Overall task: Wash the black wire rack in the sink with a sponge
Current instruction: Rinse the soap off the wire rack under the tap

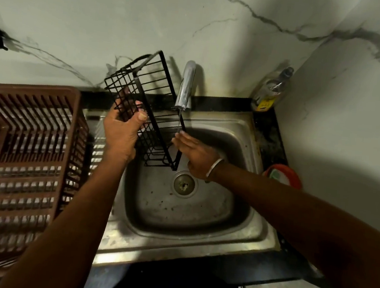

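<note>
- above the basin of the steel sink (261, 233), the black wire rack (150, 125) is held off the bottom, tilted on its long axis, with its far end raised toward the wall and its near end hanging low, just above the drain (183, 183).
- the rack is gripped by the left hand (121, 134) at its left side; the thumb and fingers are curled round the wires, and the fingertips are seen through the mesh.
- the right hand (194, 157) is kept flat, fingers straight and close together, and is laid against the long right edge of the rack; nothing is held in it.
- a pale bangle (214, 167) is worn on the right wrist.
- a thin stream of water (179, 119) is let down from the chrome faucet (187, 85) at the far side of the sink, and it is met by the right edge of the rack, just beside the right fingertips.
- a brown slatted plastic basket (37, 88) is set to the left of the sink, touching or nearly touching its rim.
- a clear bottle (272, 91) with a dark cap and a yellow label is stood in the far right corner of the dark counter (271, 138).
- a round red container (284, 175) is placed to the right of the sink; its contents cannot be made out.
- a pale wall (103, 17) with dark veins is seen behind.
</note>
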